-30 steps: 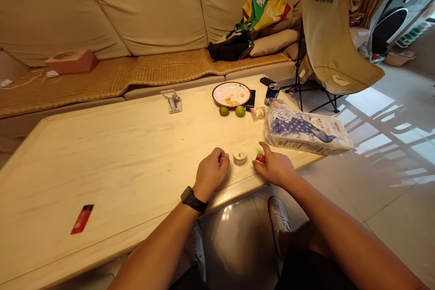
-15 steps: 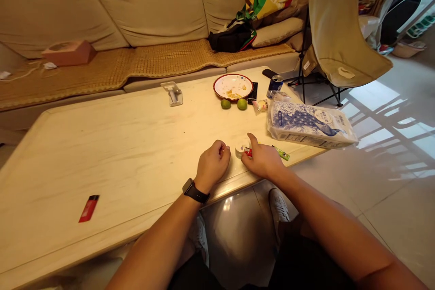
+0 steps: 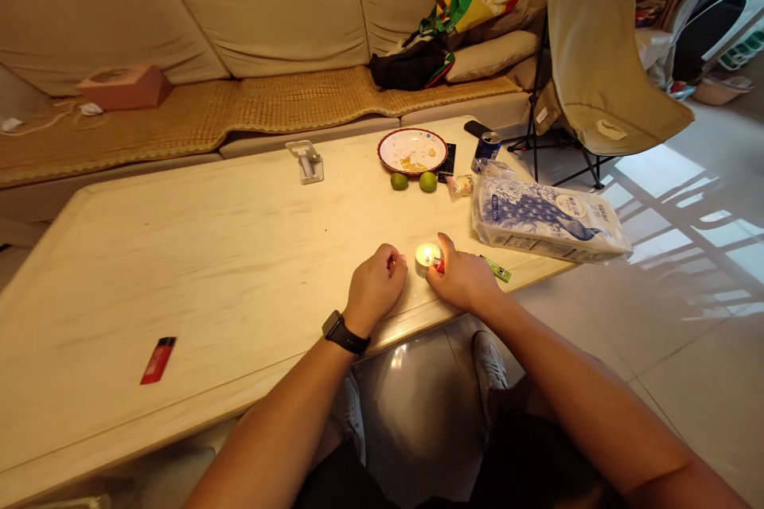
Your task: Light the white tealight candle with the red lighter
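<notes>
Right fingers (image 3: 446, 245) clamped on red lighter (image 3: 438, 265), lit candle (image 3: 426, 258) beside; left fingers (image 3: 397, 270) curled together.

– What kind of surface?
– A long, pale, faintly streaked table (image 3: 239, 254).
– Carries what along the far side?
– A white folding stand (image 3: 309, 165); to the right, a red-rimmed white plate (image 3: 391, 145) with yellow scraps, two green limes (image 3: 428, 181) just in front. Beside the plate, a flat black item (image 3: 450, 159), partly covered, plus a clear wrapper (image 3: 461, 187), a blue can (image 3: 487, 149) and a slim dark object (image 3: 477, 129), too small to name.
– And nearer the front?
– A glowing tealight candle (image 3: 423, 264); a slim green item (image 3: 497, 269) near a plastic-wrapped pack (image 3: 537, 211) overhanging the right edge. Well apart, far left, a red, black-ended oblong (image 3: 158, 360).
</notes>
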The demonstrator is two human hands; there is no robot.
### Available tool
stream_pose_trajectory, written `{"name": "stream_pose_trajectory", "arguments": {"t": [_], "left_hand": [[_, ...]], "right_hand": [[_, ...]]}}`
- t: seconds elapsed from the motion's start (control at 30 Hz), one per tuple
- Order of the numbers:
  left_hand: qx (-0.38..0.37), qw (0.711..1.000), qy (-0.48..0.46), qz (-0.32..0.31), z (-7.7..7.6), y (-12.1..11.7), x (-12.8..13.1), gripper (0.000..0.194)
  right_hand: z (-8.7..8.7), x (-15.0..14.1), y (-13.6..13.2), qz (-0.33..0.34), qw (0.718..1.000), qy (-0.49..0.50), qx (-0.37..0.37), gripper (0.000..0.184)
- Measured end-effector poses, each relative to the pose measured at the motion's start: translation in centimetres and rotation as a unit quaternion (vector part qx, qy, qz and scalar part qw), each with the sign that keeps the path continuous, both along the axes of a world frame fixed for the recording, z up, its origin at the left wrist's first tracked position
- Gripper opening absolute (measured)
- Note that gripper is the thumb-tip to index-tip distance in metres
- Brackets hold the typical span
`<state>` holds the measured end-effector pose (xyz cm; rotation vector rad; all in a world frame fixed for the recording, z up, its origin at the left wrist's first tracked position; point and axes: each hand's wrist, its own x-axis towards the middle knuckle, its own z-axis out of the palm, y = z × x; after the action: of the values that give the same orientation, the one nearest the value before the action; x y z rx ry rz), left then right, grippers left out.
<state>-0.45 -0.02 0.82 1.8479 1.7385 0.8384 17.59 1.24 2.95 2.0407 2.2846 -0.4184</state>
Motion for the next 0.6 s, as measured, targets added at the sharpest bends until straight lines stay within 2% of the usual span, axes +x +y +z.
{"name": "stream_pose_trajectory", "arguments": {"t": [0.3,0.6], "left_hand": [[0.001,1.000,0.001,-0.001,0.1,0.0,-0.1,0.018],[0.003,1.000,-0.002,-0.001,-0.1,0.0,0.1,0.017]], "right_hand": [[0.1,1.2,-0.1,-0.016,1.000,0.014,0.013,0.087],[-0.4,3.7,-0.7,-0.013,1.000,-0.005,0.003,0.076]]}}
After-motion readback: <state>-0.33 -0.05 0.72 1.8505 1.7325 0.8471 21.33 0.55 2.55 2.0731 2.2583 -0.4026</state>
